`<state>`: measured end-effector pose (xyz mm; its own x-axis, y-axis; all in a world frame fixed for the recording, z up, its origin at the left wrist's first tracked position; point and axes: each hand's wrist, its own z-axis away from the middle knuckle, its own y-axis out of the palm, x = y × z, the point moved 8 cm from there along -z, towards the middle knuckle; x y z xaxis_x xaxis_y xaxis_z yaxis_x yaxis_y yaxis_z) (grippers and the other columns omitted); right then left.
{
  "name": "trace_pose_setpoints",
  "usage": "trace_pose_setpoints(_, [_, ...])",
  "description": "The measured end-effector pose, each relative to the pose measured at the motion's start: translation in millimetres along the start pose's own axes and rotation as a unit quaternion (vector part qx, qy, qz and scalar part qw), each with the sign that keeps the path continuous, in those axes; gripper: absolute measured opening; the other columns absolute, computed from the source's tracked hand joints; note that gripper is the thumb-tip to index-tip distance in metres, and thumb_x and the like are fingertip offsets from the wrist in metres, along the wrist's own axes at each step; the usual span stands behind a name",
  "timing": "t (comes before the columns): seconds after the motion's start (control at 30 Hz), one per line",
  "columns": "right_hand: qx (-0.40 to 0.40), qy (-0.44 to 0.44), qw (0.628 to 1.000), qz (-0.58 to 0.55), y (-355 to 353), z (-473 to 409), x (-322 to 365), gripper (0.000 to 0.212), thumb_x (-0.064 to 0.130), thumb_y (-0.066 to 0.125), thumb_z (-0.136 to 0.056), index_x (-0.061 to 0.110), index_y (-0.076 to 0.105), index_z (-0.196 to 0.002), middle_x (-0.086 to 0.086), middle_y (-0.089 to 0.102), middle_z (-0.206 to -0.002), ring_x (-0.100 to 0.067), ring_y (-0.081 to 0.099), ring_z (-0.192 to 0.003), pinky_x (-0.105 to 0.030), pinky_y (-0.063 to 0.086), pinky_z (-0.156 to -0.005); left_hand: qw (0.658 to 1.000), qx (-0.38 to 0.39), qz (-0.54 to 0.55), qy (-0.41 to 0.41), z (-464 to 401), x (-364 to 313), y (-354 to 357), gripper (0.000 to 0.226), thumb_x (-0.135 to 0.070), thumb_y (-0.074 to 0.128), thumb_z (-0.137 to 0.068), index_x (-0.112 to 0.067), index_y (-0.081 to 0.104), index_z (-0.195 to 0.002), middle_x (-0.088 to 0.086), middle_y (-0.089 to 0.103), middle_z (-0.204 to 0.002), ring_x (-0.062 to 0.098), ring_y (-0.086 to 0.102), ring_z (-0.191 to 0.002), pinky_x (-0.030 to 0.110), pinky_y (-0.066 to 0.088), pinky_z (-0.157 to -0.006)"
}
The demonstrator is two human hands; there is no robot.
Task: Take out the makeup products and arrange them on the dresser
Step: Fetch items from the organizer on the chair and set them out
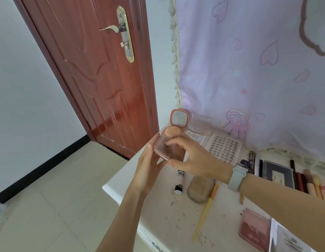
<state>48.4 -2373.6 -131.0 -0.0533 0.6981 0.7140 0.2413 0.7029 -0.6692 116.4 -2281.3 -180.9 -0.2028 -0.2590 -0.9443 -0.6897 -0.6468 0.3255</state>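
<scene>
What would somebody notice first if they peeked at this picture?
Probably the two hands in the middle: the left hand and right hand hold an open pink compact, its little mirror lid standing up, above the near corner of the white dresser. Next comes the big red-brown door on the left, and the pink heart curtain hanging behind the dresser.

Red door (pixel 96 75), tiled floor (pixel 49 206), pink curtain (pixel 249 70)
</scene>
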Motion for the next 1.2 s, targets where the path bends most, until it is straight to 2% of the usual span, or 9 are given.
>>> trace_pose_setpoints(0.2, [-0.002, -0.01, 1.0, -0.008, 5, 1, 4, 0.043, 0.028, 0.066, -0.078, 0.026, 0.053, -0.119, 0.025, 0.049, -0.115, 0.004, 0.048, -0.105, -0.017, 0.038, -0.094, 0.998, 0.009, 0.059, 0.007, 3, -8, 0, 0.084, -0.06, 0.072, -0.064, -0.021, 0.044, -0.133, -0.001, 0.062, -0.123, 0.018, 0.062, -0.109, 0.028, 0.054, -0.073])
trace_pose_setpoints(0.3, [-0.016, -0.009, 1.0, -0.024, 5, 2, 5, 0.041, 0.022, 0.064, -0.08, 0.025, 0.059, -0.12, 0.036, 0.05, -0.111, 0.011, 0.049, -0.106, -0.012, 0.038, -0.095, 0.997, -0.022, 0.065, 0.018, 3, -9, -4, 0.07, -0.05, 0.065, -0.075, -0.016, 0.045, -0.133, -0.001, 0.066, -0.114, 0.019, 0.063, -0.105, 0.028, 0.054, -0.071])
trace_pose_setpoints(0.4, [-0.019, -0.002, 0.999, -0.047, 3, 0, 8, 0.033, 0.024, 0.062, -0.083, 0.025, 0.064, -0.116, 0.021, 0.062, -0.116, 0.007, 0.055, -0.105, -0.018, 0.043, -0.096, 0.995, -0.055, 0.084, 0.024, 3, -5, -8, 0.053, -0.041, 0.053, -0.079, -0.018, 0.05, -0.127, 0.011, 0.064, -0.114, 0.026, 0.063, -0.104, 0.031, 0.055, -0.072])
trace_pose_setpoints(0.53, [0.011, 0.007, 1.0, -0.025, 4, -6, 10, 0.024, 0.032, 0.057, -0.086, 0.027, 0.067, -0.108, -0.008, 0.07, -0.1, -0.023, 0.064, -0.094, -0.043, 0.049, -0.088, 0.996, -0.057, 0.06, 0.039, 5, -6, -6, 0.045, -0.047, 0.061, -0.078, -0.026, 0.056, -0.117, 0.022, 0.063, -0.112, 0.036, 0.065, -0.099, 0.035, 0.055, -0.074])
trace_pose_setpoints(0.63, [0.021, 0.004, 1.0, -0.021, 7, -7, 11, 0.028, 0.035, 0.054, -0.085, 0.023, 0.066, -0.107, -0.01, 0.07, -0.094, -0.023, 0.065, -0.084, -0.046, 0.05, -0.086, 0.997, -0.051, 0.044, 0.031, 6, -7, -9, 0.054, -0.048, 0.067, -0.074, -0.026, 0.053, -0.121, 0.026, 0.058, -0.119, 0.038, 0.061, -0.106, 0.036, 0.055, -0.079])
trace_pose_setpoints(0.73, [0.021, -0.002, 0.999, -0.026, 10, -8, 12, 0.027, 0.035, 0.053, -0.088, 0.019, 0.066, -0.105, -0.01, 0.069, -0.093, -0.024, 0.063, -0.087, -0.045, 0.049, -0.086, 0.998, -0.059, 0.034, 0.017, 4, -4, -16, 0.082, -0.053, 0.079, -0.059, -0.022, 0.047, -0.128, 0.016, 0.059, -0.119, 0.031, 0.058, -0.113, 0.041, 0.053, -0.086])
trace_pose_setpoints(0.93, [0.034, -0.022, 0.998, -0.039, 8, -3, 12, 0.028, 0.012, 0.051, -0.092, 0.015, 0.064, -0.117, 0.005, 0.066, -0.116, 0.001, 0.057, -0.107, -0.012, 0.041, -0.096, 0.978, -0.152, 0.124, -0.065, 3, 7, -38, 0.061, -0.062, 0.052, -0.076, -0.015, 0.055, -0.116, 0.016, 0.064, -0.108, 0.029, 0.067, -0.095, 0.031, 0.057, -0.07])
trace_pose_setpoints(1.07, [0.014, -0.117, 0.991, 0.063, 11, -1, 29, 0.023, 0.008, 0.054, -0.09, 0.011, 0.068, -0.107, -0.003, 0.069, -0.105, -0.012, 0.059, -0.095, -0.026, 0.045, -0.087, 0.972, -0.147, 0.138, -0.122, 1, 17, -35, 0.062, -0.066, 0.038, -0.084, -0.009, 0.06, -0.095, 0.016, 0.065, -0.092, 0.022, 0.068, -0.075, 0.025, 0.056, -0.059])
trace_pose_setpoints(1.2, [-0.007, -0.125, 0.986, 0.113, 12, -7, 33, 0.022, 0.012, 0.053, -0.09, 0.012, 0.068, -0.106, -0.002, 0.067, -0.101, -0.016, 0.059, -0.088, -0.035, 0.048, -0.079, 0.969, -0.112, 0.165, -0.144, 1, 22, -20, 0.065, -0.066, 0.027, -0.089, -0.008, 0.052, -0.105, 0.014, 0.066, -0.084, 0.021, 0.068, -0.072, 0.028, 0.056, -0.06])
